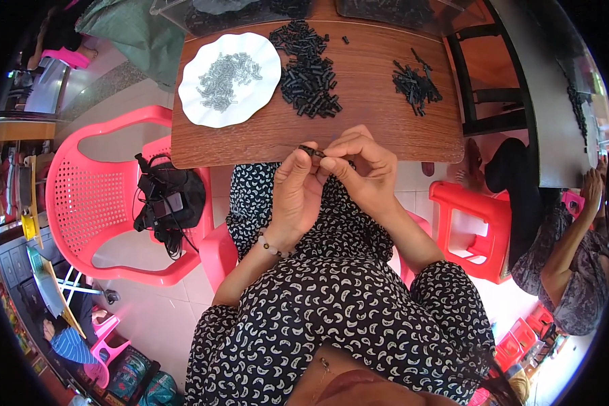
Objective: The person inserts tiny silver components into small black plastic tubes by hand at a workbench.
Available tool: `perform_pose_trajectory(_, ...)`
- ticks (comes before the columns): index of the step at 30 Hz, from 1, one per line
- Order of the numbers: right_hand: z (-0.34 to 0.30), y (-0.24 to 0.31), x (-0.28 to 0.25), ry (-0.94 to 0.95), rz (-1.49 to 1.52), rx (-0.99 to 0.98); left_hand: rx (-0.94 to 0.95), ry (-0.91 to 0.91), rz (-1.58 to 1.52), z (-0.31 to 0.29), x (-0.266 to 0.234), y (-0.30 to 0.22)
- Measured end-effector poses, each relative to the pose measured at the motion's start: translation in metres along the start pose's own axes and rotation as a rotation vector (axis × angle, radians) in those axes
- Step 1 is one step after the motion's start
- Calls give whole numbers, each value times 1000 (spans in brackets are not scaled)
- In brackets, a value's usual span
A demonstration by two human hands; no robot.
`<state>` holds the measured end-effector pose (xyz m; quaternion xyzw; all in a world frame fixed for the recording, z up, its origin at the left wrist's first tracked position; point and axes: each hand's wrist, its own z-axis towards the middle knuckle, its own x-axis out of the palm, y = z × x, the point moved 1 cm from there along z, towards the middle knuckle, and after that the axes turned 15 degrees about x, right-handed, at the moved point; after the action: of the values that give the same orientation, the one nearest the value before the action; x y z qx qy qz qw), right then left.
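In front of the table's near edge, my left hand (296, 193) pinches a small black tubular piece (309, 150) between thumb and fingers. My right hand (364, 169) meets it there, its thumb and fingertips closed on the same spot; whatever tiny part they grip is mostly covered by the fingers. Beyond my hands, a pile of black tubular pieces (309, 84) lies on the wooden table (372, 128). Left of that pile is a white scalloped plate (191, 101) bearing small clear pieces (227, 78). A smaller heap of black parts (416, 88) lies at the right.
Plastic bins (250, 17) stand along the table's far side. A pink chair (91, 196) at my left carries a black bag with cables (172, 203). At my right is a red stool (474, 223), and another person's arm (568, 250) shows by a grey table (555, 101).
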<state>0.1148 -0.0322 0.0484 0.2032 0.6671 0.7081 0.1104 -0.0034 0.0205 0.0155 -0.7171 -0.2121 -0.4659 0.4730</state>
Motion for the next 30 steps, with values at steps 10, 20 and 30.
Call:
perform_pose_trajectory(10,3,-1,-5,33,-94,-33,-17,19,18,-1,-2,-1)
perform_pose_trajectory(20,1,1,-3,18,-62,38,51,49,95,0,-3,-1)
perform_pose_trajectory(30,1,3,-3,-45,-287,-169,165,119,288,-1,-2,-4)
